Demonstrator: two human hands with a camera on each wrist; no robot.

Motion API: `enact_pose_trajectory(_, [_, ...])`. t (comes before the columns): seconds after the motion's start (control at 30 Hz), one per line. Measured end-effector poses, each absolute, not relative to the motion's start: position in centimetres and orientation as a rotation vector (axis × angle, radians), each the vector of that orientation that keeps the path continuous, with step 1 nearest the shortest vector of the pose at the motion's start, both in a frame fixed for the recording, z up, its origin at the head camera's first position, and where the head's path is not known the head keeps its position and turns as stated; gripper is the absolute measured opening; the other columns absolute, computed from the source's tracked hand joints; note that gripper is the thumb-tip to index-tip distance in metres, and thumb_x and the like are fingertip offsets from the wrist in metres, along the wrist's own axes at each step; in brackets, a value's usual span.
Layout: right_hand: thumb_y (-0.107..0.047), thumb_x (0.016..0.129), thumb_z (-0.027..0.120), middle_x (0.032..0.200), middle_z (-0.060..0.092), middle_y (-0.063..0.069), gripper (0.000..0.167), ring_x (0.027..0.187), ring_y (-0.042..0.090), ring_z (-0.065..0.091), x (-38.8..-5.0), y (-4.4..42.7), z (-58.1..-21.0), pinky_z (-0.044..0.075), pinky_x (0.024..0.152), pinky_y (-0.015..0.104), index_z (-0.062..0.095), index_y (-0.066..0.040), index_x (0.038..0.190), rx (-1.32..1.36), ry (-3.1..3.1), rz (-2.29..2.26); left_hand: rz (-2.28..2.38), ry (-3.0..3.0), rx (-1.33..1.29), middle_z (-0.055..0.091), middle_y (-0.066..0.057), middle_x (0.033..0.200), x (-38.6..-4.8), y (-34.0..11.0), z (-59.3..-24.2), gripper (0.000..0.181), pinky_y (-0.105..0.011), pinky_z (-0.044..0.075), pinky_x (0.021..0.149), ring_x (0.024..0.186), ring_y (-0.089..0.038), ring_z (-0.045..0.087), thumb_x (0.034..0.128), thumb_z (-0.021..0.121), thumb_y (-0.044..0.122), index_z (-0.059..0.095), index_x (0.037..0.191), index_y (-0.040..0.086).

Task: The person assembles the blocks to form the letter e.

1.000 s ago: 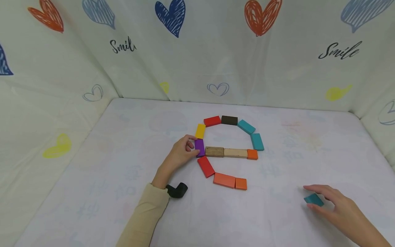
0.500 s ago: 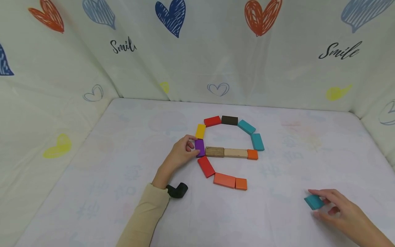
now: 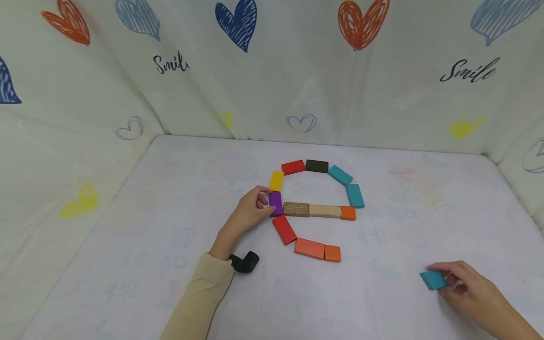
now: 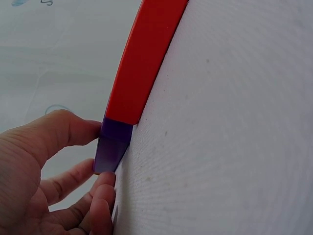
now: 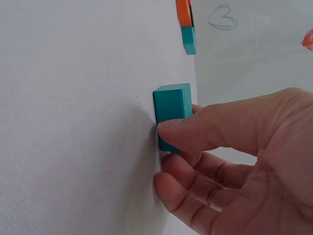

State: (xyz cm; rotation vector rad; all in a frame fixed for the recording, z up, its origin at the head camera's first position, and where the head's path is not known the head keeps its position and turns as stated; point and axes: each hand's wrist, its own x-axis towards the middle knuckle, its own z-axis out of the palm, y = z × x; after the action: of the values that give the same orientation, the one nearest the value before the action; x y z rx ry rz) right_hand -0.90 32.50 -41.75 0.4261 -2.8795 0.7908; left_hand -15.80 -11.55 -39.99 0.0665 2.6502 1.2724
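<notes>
On the white table, my left hand (image 3: 246,209) pinches a purple block (image 3: 276,203) between thumb and fingers. In the left wrist view the thumb touches the purple block (image 4: 111,149) near the end of a red block (image 4: 142,63). Off at the lower right, my right hand (image 3: 471,288) grips a teal block (image 3: 434,280). The right wrist view has the thumb across the near face of that teal block (image 5: 172,105); the fingers behind it are partly hidden.
A yellow block (image 3: 276,181), red block (image 3: 293,167), black block (image 3: 317,165) and two teal blocks (image 3: 354,195) curve above a wood-coloured row (image 3: 325,211) ending in orange (image 3: 348,213). Below lie a red block (image 3: 284,230) and two orange ones (image 3: 309,248). A printed cloth (image 3: 272,85) hangs behind.
My right hand's thumb and fingers have closed in on the teal block from its right side. The left hand stays on the purple block; the other blocks have not moved.
</notes>
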Motion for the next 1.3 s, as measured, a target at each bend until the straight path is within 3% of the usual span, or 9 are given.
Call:
enact_pose_trajectory(0.33, [0.01, 0.062, 0.076, 0.088, 0.047, -0.023, 0.048, 0.071, -0.012, 0.043, -1.1, 32.0, -41.2, 0.043, 0.056, 0.016, 0.057, -0.005, 0.104, 0.338, -2.972, 0.766, 1.265, 2.653, 0.07, 0.055, -0.007, 0.094, -15.8, -11.5, -40.2, 0.045, -0.024, 0.045, 0.07, 0.083, -0.018, 0.05, 0.0839, 0.068, 0.019, 0.05, 0.124, 0.01])
enact_pose_trajectory(0.8, [-0.002, 0.072, 0.076, 0.086, 0.059, -0.024, 0.041, 0.073, -0.01, 0.054, -1.7, 29.5, -40.6, 0.038, 0.063, 0.005, 0.056, -0.008, 0.108, 0.434, -2.952, 0.968, 1.254, 2.655, 0.055, 0.056, -0.006, 0.095, -15.8, -11.5, -40.2, 0.045, -0.024, 0.045, 0.071, 0.084, -0.018, 0.05, 0.084, 0.068, 0.02, 0.05, 0.124, 0.012])
enact_pose_trajectory(1.3, [-0.021, 0.079, 0.073, 0.09, 0.062, -0.01, 0.033, 0.073, -0.007, 0.054, -3.4, 25.3, -39.2, 0.047, 0.065, 0.018, 0.057, -0.011, 0.107, 0.455, -3.089, 1.018, 1.258, 2.661, 0.07, 0.056, -0.007, 0.095, -15.6, -11.5, -39.8, 0.045, -0.024, 0.045, 0.07, 0.083, -0.018, 0.05, 0.0838, 0.068, 0.019, 0.05, 0.124, 0.01])
